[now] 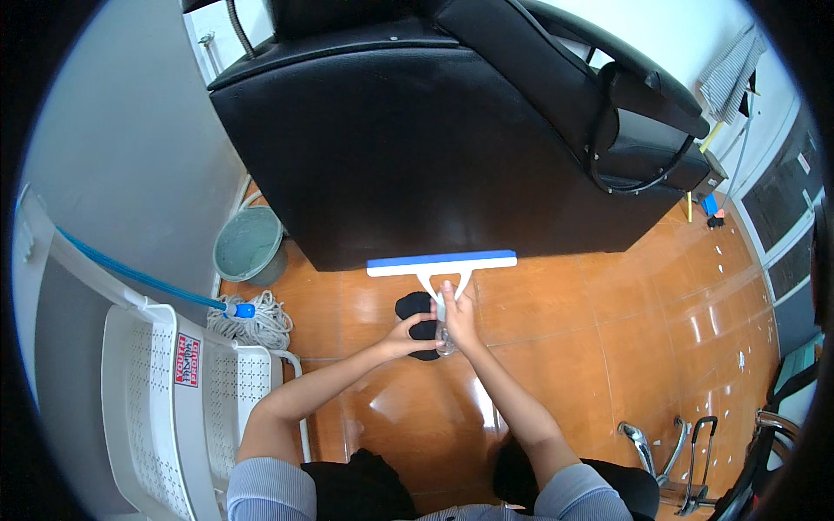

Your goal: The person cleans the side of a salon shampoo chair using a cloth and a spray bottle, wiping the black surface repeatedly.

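A white window squeegee (440,263) with a blue edge lies across the middle of the view, its blade near the bottom edge of a black upholstered chair (423,156). Its handle has a clear bottle (445,343) as the lower part. My right hand (460,319) is wrapped around the handle just under the forked neck, thumb pointing up toward the blade. From the other side, my left hand (410,335) curls its thumb and fingers about the bottle. Behind my left hand, a black shoe (417,306) stands on the tiled floor, partly covered.
At left stand a grey-green bucket (249,244), a string mop (257,322) with a blue handle, and a white plastic basket cart (189,417). Chrome chair parts (658,449) are at lower right. A striped cloth (733,75) hangs far right. White scraps dot the orange tiles (554,371).
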{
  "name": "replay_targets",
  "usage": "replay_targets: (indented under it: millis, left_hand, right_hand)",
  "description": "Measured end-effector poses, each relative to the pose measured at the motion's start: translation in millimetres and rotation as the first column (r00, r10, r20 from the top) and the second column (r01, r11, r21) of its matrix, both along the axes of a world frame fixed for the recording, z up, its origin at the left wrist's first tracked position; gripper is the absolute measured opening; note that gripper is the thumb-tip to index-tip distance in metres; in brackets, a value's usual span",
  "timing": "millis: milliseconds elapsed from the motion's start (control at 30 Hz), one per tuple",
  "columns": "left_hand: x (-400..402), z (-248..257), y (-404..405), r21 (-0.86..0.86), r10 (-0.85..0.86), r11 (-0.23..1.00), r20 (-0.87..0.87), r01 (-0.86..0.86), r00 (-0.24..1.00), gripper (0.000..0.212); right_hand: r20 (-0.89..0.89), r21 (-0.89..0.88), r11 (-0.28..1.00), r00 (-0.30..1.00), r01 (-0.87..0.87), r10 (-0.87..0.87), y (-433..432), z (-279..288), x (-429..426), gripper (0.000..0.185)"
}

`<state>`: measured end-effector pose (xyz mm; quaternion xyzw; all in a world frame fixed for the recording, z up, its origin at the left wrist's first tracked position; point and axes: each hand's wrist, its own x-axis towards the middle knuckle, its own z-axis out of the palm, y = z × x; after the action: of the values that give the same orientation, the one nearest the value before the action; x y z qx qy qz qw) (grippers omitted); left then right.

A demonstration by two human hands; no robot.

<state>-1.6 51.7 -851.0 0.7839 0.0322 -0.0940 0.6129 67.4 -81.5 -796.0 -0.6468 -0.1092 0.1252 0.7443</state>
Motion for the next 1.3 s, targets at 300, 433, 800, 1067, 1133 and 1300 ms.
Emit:
replay_targets:
  millis: [300,433,800,1067,1133,1300]
  left_hand:
    - [-3.4,6.2,37.8,0.074,0.137,0.988,0.028,-0.139,0.99,0.056]
    - [-6.8,35.2,33.7,-0.286,0.396,0.9,0.217,-0.33,0.892,0.023]
    - [-6.5,49.1,66.0,-0.363,0.494,0.831,0.135,-0.422,0.859,0.02]
    - [-1.4,30.7,64.3,-0.423,0.56,0.791,0.21,-0.442,0.801,0.019]
    - [-5.6,21.7,59.2,-0.506,0.745,0.629,0.173,-0.59,0.645,0.015]
    - [-17.5,-0.8,88.3,-0.576,0.965,0.24,0.052,-0.781,0.258,0.019]
  right_hand:
    - [0.459,-0.165,0.975,0.864,-0.146,0.207,68.5,28.2,-3.1,0.034]
    - [0.639,-0.31,0.938,0.764,0.158,0.083,71.7,25.3,-5.7,0.036]
    - [0.192,0.002,0.983,0.965,-0.184,0.18,77.9,-56.0,6.6,0.068]
    - [0.33,-0.063,0.997,0.943,-0.034,0.053,74.9,-74.5,19.9,0.073]
    - [0.395,-0.107,0.994,0.918,0.016,0.028,71.6,-70.5,28.3,0.074]
    - [0.673,-0.494,0.847,0.704,0.197,0.228,63.7,-28.5,47.0,0.075]
